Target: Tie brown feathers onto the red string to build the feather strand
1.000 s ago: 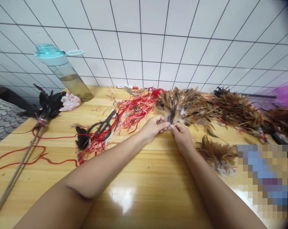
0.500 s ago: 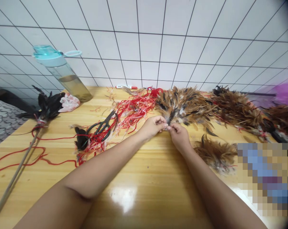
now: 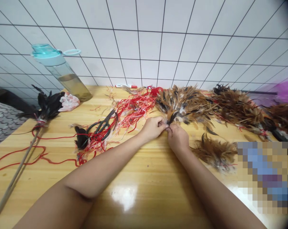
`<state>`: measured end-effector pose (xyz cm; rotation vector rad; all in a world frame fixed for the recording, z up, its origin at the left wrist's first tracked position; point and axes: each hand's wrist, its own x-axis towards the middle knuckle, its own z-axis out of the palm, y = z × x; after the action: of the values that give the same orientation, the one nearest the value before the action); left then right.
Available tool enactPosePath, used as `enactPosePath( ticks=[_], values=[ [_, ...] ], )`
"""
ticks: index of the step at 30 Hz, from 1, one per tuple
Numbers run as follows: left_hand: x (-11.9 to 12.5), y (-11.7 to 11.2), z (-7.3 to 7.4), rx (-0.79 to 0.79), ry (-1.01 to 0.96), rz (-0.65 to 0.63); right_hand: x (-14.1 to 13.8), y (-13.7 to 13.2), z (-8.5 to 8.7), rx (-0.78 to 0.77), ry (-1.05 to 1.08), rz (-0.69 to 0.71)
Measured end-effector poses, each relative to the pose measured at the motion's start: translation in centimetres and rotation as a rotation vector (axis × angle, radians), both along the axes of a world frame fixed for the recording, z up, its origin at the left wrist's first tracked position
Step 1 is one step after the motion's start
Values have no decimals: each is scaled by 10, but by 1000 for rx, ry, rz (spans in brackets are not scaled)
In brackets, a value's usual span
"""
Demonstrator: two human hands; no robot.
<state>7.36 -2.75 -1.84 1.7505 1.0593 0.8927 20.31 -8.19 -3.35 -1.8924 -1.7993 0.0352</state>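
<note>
My left hand (image 3: 153, 128) and my right hand (image 3: 177, 138) meet at the near edge of a fan-shaped bundle of brown feathers (image 3: 185, 104) on the wooden table (image 3: 125, 178). Both hands are closed in pinches on the bundle's quill ends, fingertips touching each other. Just left of my left hand lies a tangle of red and white string (image 3: 132, 111). A smaller clump of brown feathers (image 3: 214, 152) rests to the right of my right wrist.
Black scissors (image 3: 103, 124) lie in the red string beside a black feather tuft (image 3: 81, 140). A water bottle (image 3: 62, 73) stands at the back left, near a stick with black feathers (image 3: 47, 106). More brown feather bundles (image 3: 239, 108) stretch along the right. A marker (image 3: 126, 86) lies by the tiled wall.
Both hands have drawn slightly closer together and nearer to me, pinching tighter at the feather bundle's base. The view has shifted a little.
</note>
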Motion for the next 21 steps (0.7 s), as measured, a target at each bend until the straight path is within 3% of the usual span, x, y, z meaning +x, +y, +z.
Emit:
enactPosePath(
  ticks=[2,8,11,21],
  values=[
    [-1,1,0,-54,-43,2,1,1,-1,19,66,40],
    [-4,10,2,-514,-551,-2,5,5,-2,47,418,142],
    [-5,11,5,-656,-660,-4,6,6,-1,55,495,140],
    [-2,8,3,-681,-635,-82,8,8,-3,94,508,150]
  ],
)
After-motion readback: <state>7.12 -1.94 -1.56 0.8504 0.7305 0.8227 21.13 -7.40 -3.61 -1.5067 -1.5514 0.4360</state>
